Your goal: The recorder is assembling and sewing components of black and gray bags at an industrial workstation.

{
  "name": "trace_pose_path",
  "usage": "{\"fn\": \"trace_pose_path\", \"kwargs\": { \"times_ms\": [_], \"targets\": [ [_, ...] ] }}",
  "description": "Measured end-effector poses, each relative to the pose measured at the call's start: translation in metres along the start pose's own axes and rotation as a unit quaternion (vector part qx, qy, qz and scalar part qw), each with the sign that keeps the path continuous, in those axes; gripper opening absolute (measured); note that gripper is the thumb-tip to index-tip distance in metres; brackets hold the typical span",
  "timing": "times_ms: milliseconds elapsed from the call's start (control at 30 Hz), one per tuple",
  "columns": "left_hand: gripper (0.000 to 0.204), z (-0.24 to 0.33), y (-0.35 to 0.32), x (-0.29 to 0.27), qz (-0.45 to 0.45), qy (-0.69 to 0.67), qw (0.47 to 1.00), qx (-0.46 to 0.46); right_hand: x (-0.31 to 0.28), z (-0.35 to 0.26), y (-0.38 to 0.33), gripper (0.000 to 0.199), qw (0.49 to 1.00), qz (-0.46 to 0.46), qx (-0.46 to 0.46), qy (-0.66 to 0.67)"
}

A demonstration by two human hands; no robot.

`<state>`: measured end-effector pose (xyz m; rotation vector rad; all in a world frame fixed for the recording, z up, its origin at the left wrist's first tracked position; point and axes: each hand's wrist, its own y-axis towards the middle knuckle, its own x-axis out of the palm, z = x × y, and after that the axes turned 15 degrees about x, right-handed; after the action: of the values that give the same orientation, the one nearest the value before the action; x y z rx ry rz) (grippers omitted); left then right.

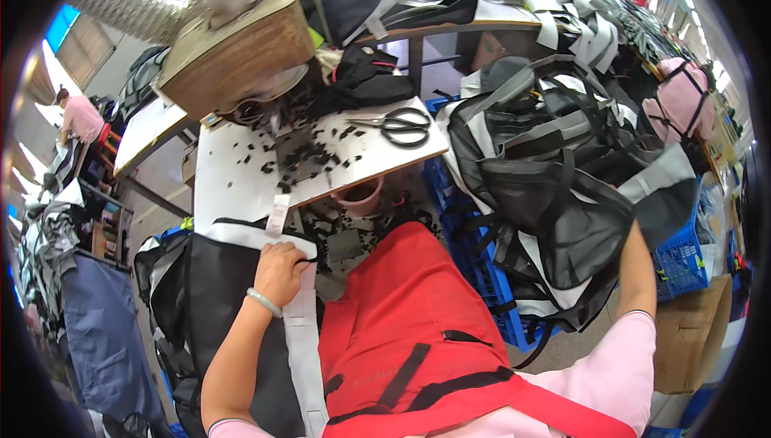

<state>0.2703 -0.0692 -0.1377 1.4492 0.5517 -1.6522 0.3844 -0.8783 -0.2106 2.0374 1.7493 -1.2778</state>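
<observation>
Lowest in the frame, the person's red apron (409, 334) fills the centre bottom. Just left of it, the left hand (279, 271) is closed, fingers curled together, on the white strap (301, 334) of a black bag panel (217, 317) lying at lower left. The right hand is hidden behind the black and grey backpack (554, 197) at centre right, so its grip cannot be told; only the forearm shows, reaching up to that bag. Above, in the upper middle, a white work board (241, 173) carries black fabric scraps and black-handled scissors (399, 125). A blue crate (683, 261) sits at right.
</observation>
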Motion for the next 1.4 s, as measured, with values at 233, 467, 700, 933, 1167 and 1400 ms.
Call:
{"fn": "trace_pose_path", "kwargs": {
  "times_ms": [233,467,700,933,1167,1400],
  "targets": [
    [0.014,0.005,0.007,-0.026,-0.049,-0.099,0.994,-0.024,-0.065,-0.197,-0.041,0.027,0.914,0.278,-0.093,-0.280],
    [0.009,0.001,0.000,-0.062,0.114,-0.140,0.983,-0.044,0.196,-0.395,-0.092,0.027,0.882,0.051,-0.387,-0.265],
    [0.010,-0.024,-0.001,-0.126,0.261,-0.209,0.935,-0.119,0.303,-0.416,-0.035,0.047,0.883,0.084,-0.401,-0.228],
    [0.010,-0.036,-0.006,-0.099,0.253,-0.276,0.920,-0.118,0.341,-0.416,-0.153,0.036,0.905,-0.196,-0.363,-0.102],
    [0.012,-0.052,-0.003,-0.068,0.314,-0.466,0.793,-0.235,0.397,-0.397,-0.276,0.054,0.867,-0.418,-0.263,0.067],
    [0.012,-0.045,-0.006,-0.064,0.329,-0.467,0.785,-0.238,0.410,-0.410,-0.296,0.057,0.861,-0.447,-0.226,0.084]
  ]
}}
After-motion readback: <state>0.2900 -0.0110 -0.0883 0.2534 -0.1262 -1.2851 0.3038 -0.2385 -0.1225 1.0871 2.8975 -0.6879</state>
